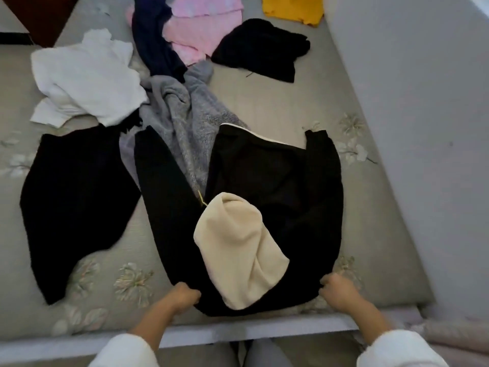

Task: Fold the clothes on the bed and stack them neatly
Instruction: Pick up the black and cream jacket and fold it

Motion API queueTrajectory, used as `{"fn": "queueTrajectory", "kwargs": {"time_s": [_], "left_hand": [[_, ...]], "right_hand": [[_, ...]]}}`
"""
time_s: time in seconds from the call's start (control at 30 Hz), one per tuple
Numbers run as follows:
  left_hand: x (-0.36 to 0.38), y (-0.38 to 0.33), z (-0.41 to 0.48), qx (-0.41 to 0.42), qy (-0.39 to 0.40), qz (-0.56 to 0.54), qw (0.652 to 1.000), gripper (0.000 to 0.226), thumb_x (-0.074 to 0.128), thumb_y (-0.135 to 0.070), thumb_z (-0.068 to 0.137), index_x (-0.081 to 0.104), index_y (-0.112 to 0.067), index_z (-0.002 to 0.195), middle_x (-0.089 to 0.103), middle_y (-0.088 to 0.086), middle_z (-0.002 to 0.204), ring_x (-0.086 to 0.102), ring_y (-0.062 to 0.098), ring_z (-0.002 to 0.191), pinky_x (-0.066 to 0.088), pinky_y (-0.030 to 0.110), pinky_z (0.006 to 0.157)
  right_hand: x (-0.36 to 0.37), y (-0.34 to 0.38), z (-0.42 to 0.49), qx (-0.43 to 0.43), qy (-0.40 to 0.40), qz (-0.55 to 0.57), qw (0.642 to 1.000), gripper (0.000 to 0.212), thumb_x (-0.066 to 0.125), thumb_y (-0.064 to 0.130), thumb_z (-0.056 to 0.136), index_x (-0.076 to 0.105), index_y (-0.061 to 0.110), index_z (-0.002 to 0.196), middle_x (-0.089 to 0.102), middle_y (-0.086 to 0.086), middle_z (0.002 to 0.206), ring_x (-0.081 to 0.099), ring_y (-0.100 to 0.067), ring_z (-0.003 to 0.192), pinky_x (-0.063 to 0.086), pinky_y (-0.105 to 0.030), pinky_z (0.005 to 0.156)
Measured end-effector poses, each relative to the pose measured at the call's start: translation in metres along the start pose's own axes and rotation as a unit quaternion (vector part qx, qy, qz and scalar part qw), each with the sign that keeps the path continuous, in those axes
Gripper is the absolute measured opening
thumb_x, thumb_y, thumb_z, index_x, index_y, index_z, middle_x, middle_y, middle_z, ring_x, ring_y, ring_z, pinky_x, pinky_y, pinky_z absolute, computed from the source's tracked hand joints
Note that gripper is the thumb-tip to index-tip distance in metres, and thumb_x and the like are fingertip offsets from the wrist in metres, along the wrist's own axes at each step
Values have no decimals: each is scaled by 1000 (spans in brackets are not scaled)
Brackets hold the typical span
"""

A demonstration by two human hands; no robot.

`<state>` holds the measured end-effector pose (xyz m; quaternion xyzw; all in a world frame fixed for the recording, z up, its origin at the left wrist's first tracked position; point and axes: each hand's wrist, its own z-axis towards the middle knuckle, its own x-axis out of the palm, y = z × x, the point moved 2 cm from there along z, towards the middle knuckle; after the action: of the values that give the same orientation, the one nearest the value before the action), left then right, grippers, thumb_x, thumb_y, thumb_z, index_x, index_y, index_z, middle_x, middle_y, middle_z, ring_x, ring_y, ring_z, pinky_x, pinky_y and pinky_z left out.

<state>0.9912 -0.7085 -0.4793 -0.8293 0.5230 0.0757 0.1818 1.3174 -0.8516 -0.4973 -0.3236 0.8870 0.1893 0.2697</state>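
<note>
"Two hands, one garment, at the near edge of the bed (127,282). What is the danger here?"

"My left hand (182,295) and right hand (338,290) each curl round the near edge of the black top (277,181), fingers bunched into the cloth. It lies spread in front of me, with the cream lining (238,250) turned out across its middle. If I fold with that lining bulging, I judge the bundle comes out lumpy and will not sit flat in a stack."

"And farther up the bed?"

"The top's far end overlaps the grey knit (182,120). The long black strip (164,186) on my left may be a sleeve or a front panel; I cannot tell which. If I lift or drag now, the knit may come along, or that strip may twist underneath. A second black piece (74,202) lies just beside it. With black on black, an edge is easy to misjudge. Beyond them, the white top (84,75), navy cloth (156,33), pink cloth (203,30), a small black heap (262,49) and a yellow piece (291,9) lie loose, and no stack shows. A fold pushed away from me could ride into them."
</note>
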Motion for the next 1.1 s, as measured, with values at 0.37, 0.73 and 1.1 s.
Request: {"fn": "queueTrajectory", "kwargs": {"time_s": [0.37,0.73,1.1], "left_hand": [[-33,-89,75,138,-309,-17,941,91,71,-34,78,14,-26,149,37,6,143,23,27,137,13,51,112],[8,-109,60,389,22,9,921,29,51,-22,69,75,-21,87,59,-26,104,48,-8,106,38,15,93],[13,-125,60,298,59,-93,948,34,52,-13,60,69,-2,86,71,15,82,69,28,78,55,40,71]], "right_hand": [[-36,83,86,-66,-231,-163,957,85,56,13,84,6,21,152,-10,-4,161,-14,-25,147,6,-47,117],[-28,-47,63,-64,-203,-246,946,48,81,11,58,63,14,102,59,-3,94,59,-26,92,31,-46,91],[-25,-78,91,270,-360,571,687,43,43,5,95,45,10,138,52,-8,134,51,-27,120,40,-31,97]]}}
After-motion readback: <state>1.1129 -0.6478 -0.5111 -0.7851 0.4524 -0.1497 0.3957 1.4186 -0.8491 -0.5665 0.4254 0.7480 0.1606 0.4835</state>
